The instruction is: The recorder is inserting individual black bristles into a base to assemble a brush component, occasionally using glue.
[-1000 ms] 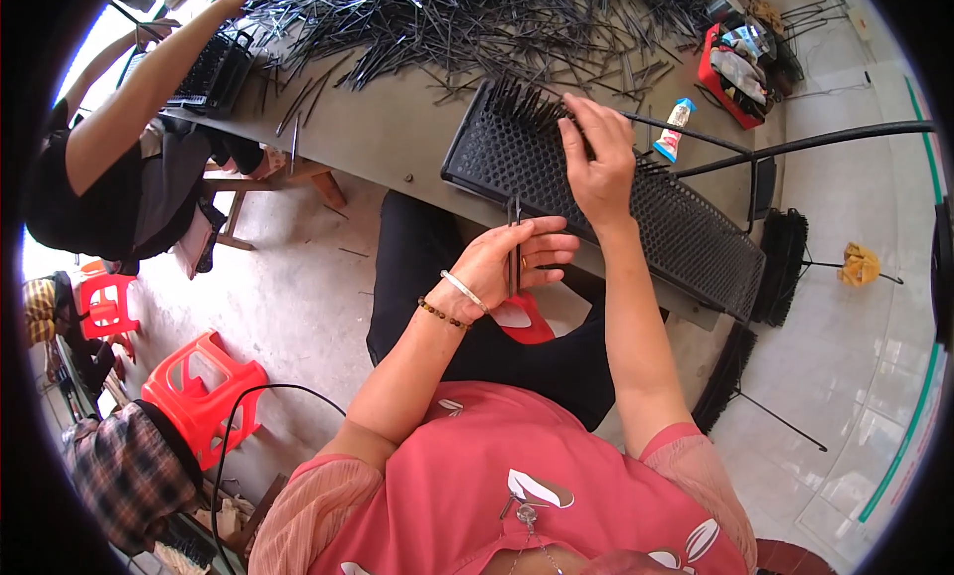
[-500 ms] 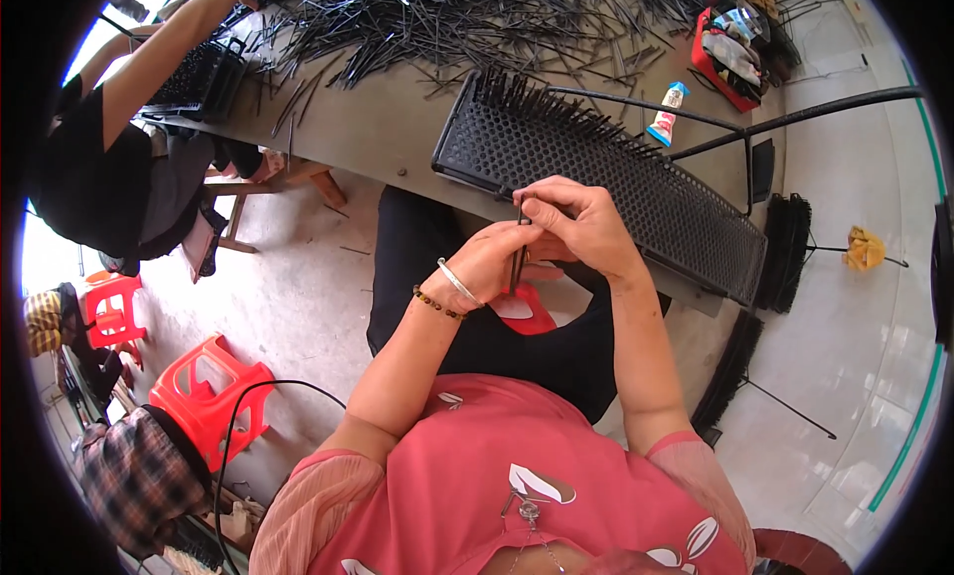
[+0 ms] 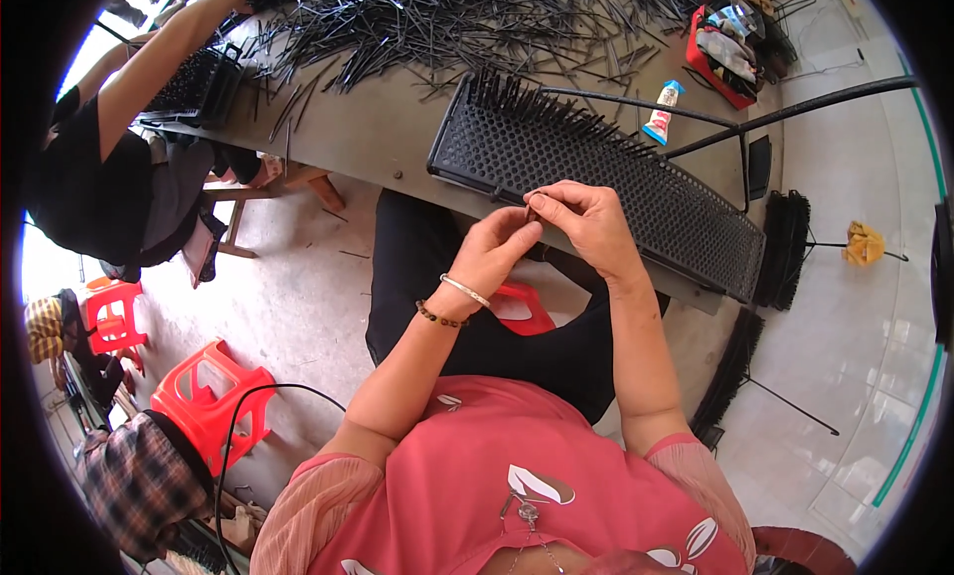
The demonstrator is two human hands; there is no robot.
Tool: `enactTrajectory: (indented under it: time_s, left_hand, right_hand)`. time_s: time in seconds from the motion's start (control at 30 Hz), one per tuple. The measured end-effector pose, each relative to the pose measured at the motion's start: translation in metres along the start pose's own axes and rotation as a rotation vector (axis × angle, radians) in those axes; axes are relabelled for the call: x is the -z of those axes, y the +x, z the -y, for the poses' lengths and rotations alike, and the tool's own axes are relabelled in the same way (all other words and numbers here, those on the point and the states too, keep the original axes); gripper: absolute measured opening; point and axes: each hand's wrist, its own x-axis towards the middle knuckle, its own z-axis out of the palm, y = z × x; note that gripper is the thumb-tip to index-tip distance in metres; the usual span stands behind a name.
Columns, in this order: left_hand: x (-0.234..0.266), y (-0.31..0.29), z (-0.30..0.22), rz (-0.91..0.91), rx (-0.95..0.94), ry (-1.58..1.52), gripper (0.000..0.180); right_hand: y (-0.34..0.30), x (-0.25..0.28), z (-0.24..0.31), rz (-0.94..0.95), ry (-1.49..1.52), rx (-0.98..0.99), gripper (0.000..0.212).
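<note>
My left hand (image 3: 495,249), with a bangle and a beaded bracelet at the wrist, meets my right hand (image 3: 586,229) over my lap. Both are closed in a pinch on a thin black rod (image 3: 529,215), mostly hidden by the fingers. Just beyond them a long black perforated rack (image 3: 606,177) lies slanted along the table's near edge. Many thin black rods (image 3: 542,103) stand in its holes along the far side, thickest at the left end. The near rows of holes show no rods.
A large heap of loose black rods (image 3: 397,28) covers the far part of the table (image 3: 348,128). A wrapped snack (image 3: 664,113), a red box (image 3: 717,63) and a black metal frame (image 3: 815,108) are at the right. Another person's arm (image 3: 164,63) works at far left. Red stools (image 3: 214,396) stand on the floor.
The rods that showed below my fingers are now mostly hidden. My left hand has turned and its fingers have drawn up against the right fingertips.
</note>
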Motion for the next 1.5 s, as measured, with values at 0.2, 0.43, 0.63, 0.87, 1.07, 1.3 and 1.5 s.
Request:
enactTrajectory:
  time_s: [0.2,0.43,0.63,0.87,1.07,1.3,1.5]
  left_hand:
    - [0.003,0.0,-0.008,-0.22,-0.124,0.268,0.02]
    - [0.02,0.007,-0.015,-0.2,0.184,-0.692,0.019]
    - [0.024,0.011,-0.006,-0.053,0.176,-0.889,0.018]
    - [0.019,0.01,-0.008,0.019,0.224,-1.061,0.017]
    - [0.009,0.011,-0.008,-0.059,0.269,-0.975,0.017]
    - [0.013,0.005,-0.017,-0.112,0.287,-0.805,0.032]
    - [0.022,0.008,-0.012,-0.152,0.222,-0.743,0.02]
  right_hand:
    - [-0.002,-0.004,0.009,-0.084,-0.03,-0.003,0.015]
    - [-0.018,-0.006,0.034,-0.217,-0.695,0.719,0.023]
    - [-0.024,-0.016,0.022,-0.028,-0.773,0.864,0.036]
    - [-0.019,-0.016,0.017,-0.103,-0.612,0.812,0.032]
    - [-0.012,-0.013,0.023,-0.041,-0.664,0.857,0.027]
    - [0.024,0.003,0.029,-0.443,-0.352,0.604,0.009]
    - [0.074,0.018,0.004,-0.495,-0.156,0.481,0.014]
